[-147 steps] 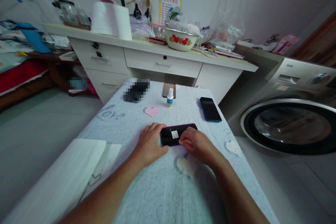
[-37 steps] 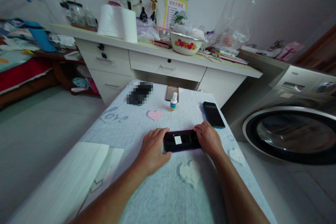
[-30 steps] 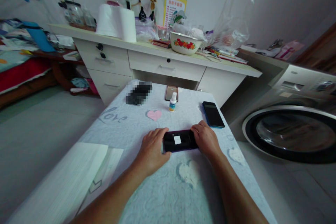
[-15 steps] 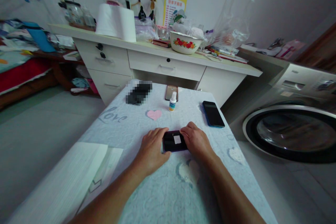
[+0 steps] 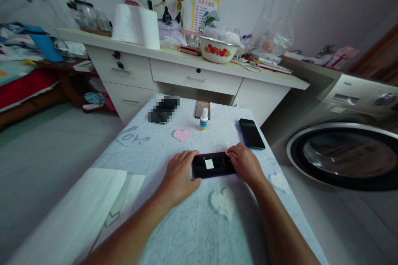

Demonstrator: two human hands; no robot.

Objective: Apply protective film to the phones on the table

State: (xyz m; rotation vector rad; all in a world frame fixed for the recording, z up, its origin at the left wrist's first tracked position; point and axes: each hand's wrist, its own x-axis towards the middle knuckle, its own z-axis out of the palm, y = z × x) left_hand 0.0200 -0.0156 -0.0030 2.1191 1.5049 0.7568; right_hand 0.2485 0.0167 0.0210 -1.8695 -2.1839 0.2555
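A dark smartphone (image 5: pixel 219 168) lies lengthwise between my hands, low over the cloth-covered table or resting on it; I cannot tell which. A small white square (image 5: pixel 209 164) shows on its upper face. My left hand (image 5: pixel 182 174) grips the left end, thumb at the near edge and fingers at the far edge. Closed at the right end, my right hand (image 5: pixel 245 163) has its fingertips on the far corner. Beyond the phone stand a small white spray bottle (image 5: pixel 203 121) and a brownish phone or case (image 5: pixel 199 109). Another phone (image 5: pixel 252 134) with a blue edge lies to the right.
The table's cloth (image 5: pixel 186 227) has printed hearts. White papers (image 5: pixel 83 198) lie at its left edge, and a pixelated dark object (image 5: pixel 164 109) at the far left. Behind is a white desk (image 5: pixel 192 72) bearing a flowered bowl (image 5: pixel 217 51); a washing machine (image 5: pixel 342 132) stands right.
My right hand has slid right along the phone to its right end, baring more of the dark face. My left hand has stayed almost in place.
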